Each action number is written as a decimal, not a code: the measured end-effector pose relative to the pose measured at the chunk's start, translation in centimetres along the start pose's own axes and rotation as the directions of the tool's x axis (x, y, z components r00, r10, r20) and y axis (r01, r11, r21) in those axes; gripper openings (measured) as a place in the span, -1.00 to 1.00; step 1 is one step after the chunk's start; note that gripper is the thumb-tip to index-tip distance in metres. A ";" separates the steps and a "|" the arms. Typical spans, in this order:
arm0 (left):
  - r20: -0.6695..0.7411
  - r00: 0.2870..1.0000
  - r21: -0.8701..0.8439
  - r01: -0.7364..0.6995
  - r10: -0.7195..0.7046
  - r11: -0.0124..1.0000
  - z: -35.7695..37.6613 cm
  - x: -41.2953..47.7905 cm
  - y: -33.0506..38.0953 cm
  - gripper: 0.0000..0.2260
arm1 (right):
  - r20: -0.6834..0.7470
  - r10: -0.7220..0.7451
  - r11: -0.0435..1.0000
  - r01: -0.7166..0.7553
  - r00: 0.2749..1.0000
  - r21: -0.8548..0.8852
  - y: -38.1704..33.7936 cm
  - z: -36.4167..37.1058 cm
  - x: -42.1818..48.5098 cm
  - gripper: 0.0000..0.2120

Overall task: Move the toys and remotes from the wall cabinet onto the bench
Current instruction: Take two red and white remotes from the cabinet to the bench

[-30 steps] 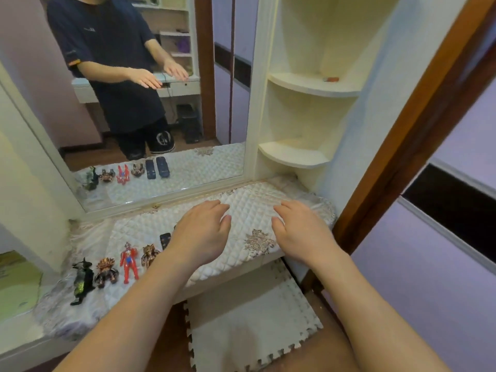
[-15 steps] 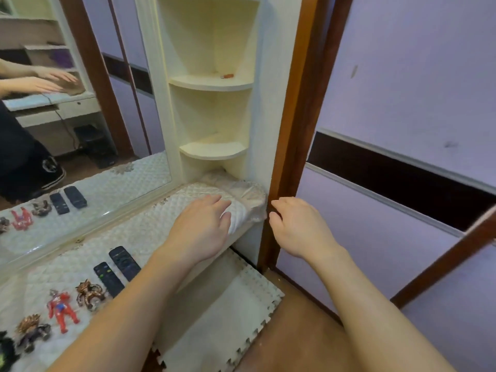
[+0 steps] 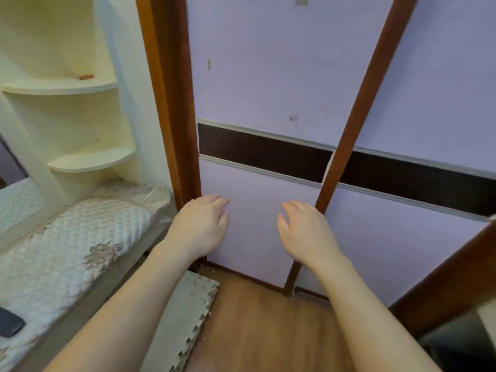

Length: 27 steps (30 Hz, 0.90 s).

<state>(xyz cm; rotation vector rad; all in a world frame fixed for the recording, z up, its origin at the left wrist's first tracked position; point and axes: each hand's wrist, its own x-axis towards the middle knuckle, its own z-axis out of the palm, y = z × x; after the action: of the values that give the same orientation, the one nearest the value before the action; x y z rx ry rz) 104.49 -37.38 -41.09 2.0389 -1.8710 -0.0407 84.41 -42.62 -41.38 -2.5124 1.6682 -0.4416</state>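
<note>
Both my hands hover palm-down in front of a lilac sliding cabinet door [image 3: 257, 224]. My left hand [image 3: 201, 226] is empty with relaxed fingers, near the door's brown left frame [image 3: 174, 103]. My right hand [image 3: 306, 232] is empty too, fingers loosely spread, beside a brown vertical rail [image 3: 349, 130]. The bench with its white quilted cover [image 3: 67, 245] lies at the left. One dark remote [image 3: 9, 322] shows at the bench's lower left edge. The toys are out of view.
Cream corner shelves [image 3: 80, 162] rise above the bench's right end; a small orange object [image 3: 86, 77] lies on the upper one. A foam floor mat [image 3: 182, 318] lies by the bench on the wooden floor [image 3: 263, 331]. Another brown frame crosses the lower right.
My view has swung right, from the bench and mirror to the lilac cabinet doors. Both hands moved off the bench and now hover before the door. Toys left the view.
</note>
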 end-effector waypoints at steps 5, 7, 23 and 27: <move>0.056 0.994 -0.040 -0.095 0.097 0.995 3.3 1.8 5.7 -0.60 | -0.049 0.127 0.992 -0.127 0.991 -0.001 7.0 -2.4 -3.5 -0.63; 0.082 0.987 -0.069 -0.134 0.140 0.989 4.3 2.4 7.9 -0.59 | -0.059 0.189 0.982 -0.188 0.980 0.011 9.2 -3.3 -5.1 -0.61; 0.162 0.710 -0.259 -0.639 0.685 0.724 8.6 6.2 23.9 -0.60 | -0.269 0.657 0.713 -0.697 0.704 -0.083 17.8 -8.8 -16.1 -0.64; 0.166 0.603 -0.325 -0.714 0.781 0.620 9.1 5.5 27.6 -0.60 | -0.307 0.727 0.625 -0.777 0.615 -0.075 17.4 -10.5 -19.5 -0.60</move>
<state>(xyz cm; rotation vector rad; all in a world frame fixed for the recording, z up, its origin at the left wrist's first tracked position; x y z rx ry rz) 76.26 -46.31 -40.36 0.9737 -2.6354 -0.3327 58.92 -30.92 -39.10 -1.5940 2.7718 -0.5087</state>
